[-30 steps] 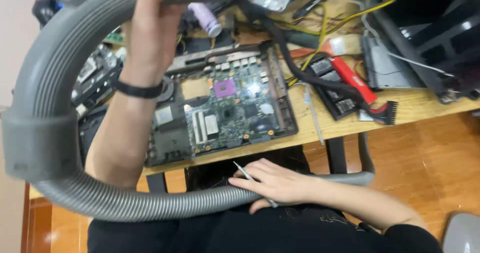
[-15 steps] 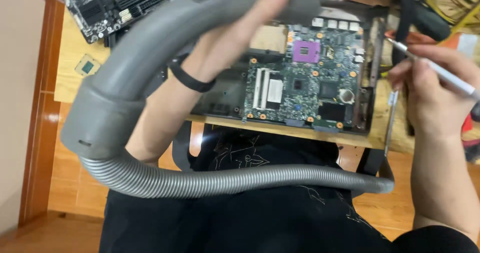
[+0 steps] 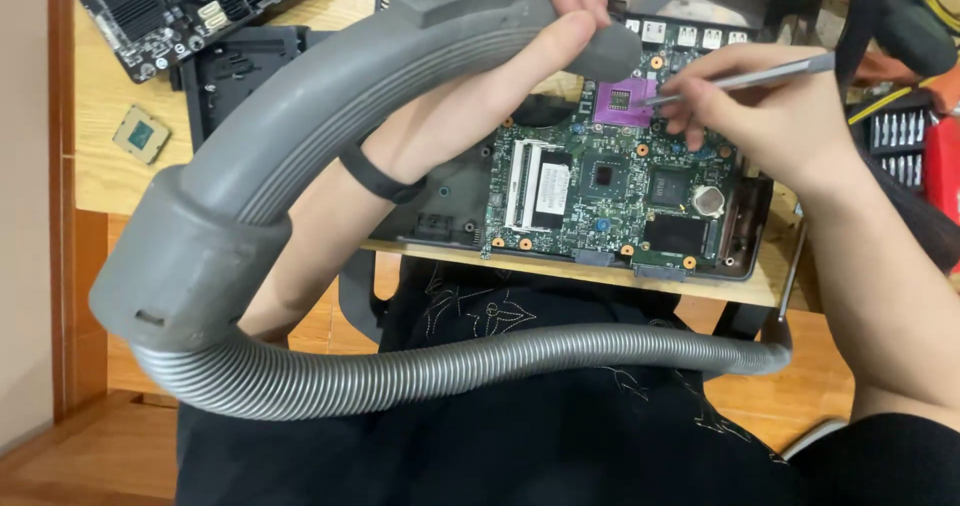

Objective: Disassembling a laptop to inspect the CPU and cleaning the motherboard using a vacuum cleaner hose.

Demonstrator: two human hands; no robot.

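My left hand grips the curved grey handle of a vacuum hose, its nozzle end over the far part of a green laptop motherboard. That board lies in a dark case on the wooden table. My right hand holds a thin grey metal tool like a pen, tip touching the purple processor socket. The ribbed hose loops down across my lap. A black band sits on my left wrist.
A black desktop motherboard lies at the far left, a loose processor chip beside it. A black plastic frame sits behind the hose. A screwdriver bit set and red case stand at the right.
The view has moved closer over the laptop board. My right hand came from the right edge to the purple socket with the tool. My left hand keeps its hold on the hose handle.
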